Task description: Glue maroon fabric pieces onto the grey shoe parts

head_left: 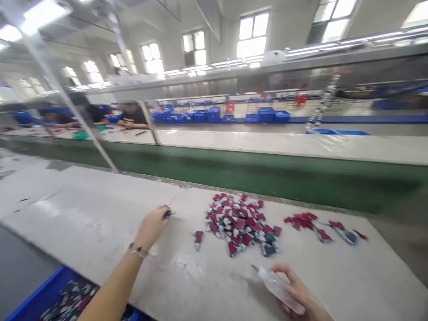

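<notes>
Left hand (152,227) is stretched out over the pale table (83,214), fingers pinched on a small dark piece (167,213) at the fingertips, too blurred to tell which way it points. There's a bracelet (137,250) on that wrist. Right hand (297,292) sits low at the near edge, wrapped around a clear squeeze bottle (279,289); the bottle lies slanted, long axis running from lower right up to upper left, its thin nozzle aimed up-left toward the pile (242,223) of red, white and dark pieces. One single red piece (198,238) lies apart, between the left hand and the pile. A smaller scatter (317,225) trails off to the right. Behind runs the green belt (267,176), and a blue bin (50,296) sits at lower left.
</notes>
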Available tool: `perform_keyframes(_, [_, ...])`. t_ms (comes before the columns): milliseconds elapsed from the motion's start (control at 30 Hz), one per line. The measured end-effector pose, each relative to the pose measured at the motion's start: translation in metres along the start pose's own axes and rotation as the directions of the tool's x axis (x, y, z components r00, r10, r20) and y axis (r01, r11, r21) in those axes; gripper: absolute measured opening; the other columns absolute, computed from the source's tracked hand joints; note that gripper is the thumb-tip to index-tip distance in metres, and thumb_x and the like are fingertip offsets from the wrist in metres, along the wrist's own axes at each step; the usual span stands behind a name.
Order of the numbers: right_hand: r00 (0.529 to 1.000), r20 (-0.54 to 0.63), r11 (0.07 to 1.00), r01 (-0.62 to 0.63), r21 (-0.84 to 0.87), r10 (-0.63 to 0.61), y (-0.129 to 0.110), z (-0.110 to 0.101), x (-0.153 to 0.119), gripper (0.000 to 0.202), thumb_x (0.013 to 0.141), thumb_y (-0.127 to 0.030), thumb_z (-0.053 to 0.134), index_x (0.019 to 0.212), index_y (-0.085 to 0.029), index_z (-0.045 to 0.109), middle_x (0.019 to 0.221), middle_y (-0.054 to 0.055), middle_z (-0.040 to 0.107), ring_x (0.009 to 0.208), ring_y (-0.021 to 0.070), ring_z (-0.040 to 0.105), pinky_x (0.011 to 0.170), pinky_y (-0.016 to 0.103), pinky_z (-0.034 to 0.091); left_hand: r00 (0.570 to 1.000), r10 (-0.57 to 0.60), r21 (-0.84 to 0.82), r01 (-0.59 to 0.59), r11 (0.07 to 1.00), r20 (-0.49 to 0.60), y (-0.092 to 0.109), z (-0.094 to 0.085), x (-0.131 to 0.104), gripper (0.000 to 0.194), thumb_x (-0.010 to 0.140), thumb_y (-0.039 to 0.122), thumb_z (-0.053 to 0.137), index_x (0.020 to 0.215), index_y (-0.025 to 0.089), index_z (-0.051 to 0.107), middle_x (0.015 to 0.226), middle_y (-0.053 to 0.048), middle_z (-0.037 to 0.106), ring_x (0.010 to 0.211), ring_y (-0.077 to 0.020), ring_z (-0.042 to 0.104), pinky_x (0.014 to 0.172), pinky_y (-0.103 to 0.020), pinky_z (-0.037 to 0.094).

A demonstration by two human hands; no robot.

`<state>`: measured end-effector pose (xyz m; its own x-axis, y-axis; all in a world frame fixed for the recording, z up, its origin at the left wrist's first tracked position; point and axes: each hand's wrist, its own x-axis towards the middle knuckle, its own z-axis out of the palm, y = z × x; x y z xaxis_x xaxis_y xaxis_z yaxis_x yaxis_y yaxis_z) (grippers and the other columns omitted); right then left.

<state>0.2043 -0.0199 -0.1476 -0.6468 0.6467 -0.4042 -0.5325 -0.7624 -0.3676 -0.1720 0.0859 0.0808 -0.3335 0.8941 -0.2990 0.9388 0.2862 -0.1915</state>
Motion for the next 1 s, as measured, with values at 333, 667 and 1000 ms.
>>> perform_keyframes(333, [0.956, 0.155, 0.968, 0.249, 0.012, -0.248, -0.015, 0.017, -0.036, 0.063, 0.045, -0.042, 0.098, 0.088, -0.014, 0.061, 0.071, -0.001, 0.061, 0.058, 0.0064, 0.049, 0.054, 0.017, 0.037, 0.790, 0.401, -0.873, 0.330, 0.360, 0.464, 0.106, 0.089, -0.095, 0.042, 0.067, 0.040, 0.091, 0.093, 0.018, 0.067, 0.123, -0.007, 0.062, 0.100, -0.0184, 0.066, 0.080, -0.024, 0.054])
perform_keyframes(667, [0.917, 0.160, 0.930, 0.363, 0.049, -0.366, -0.030, 0.027, -0.062, 0.037, 0.084, -0.047, 0.073, 0.097, -0.020, 0.051, 0.077, 0.001, 0.058, 0.055, 0.0071, 0.044, 0.046, 0.017, 0.030, 0.486, 0.602, -0.735, 0.621, 0.273, 0.634, 0.160, 0.109, -0.126, 0.052, 0.067, 0.022, 0.092, 0.103, 0.015, 0.055, 0.100, -0.005, 0.066, 0.083, -0.0097, 0.065, 0.078, -0.022, 0.054])
perform_keyframes(1000, [0.952, 0.210, 0.780, 0.303, -0.547, -0.222, -0.069, 0.052, -0.070, 0.037, 0.089, -0.039, 0.069, 0.124, -0.041, 0.059, 0.092, 0.000, 0.070, 0.074, 0.0154, 0.070, 0.059, 0.019, 0.054, 0.614, 0.665, -0.891, 0.154, 0.427, 0.425, 0.161, 0.089, -0.125, 0.038, 0.076, 0.024, 0.082, 0.104, 0.015, 0.057, 0.103, -0.007, 0.065, 0.087, -0.0150, 0.064, 0.075, -0.026, 0.054])
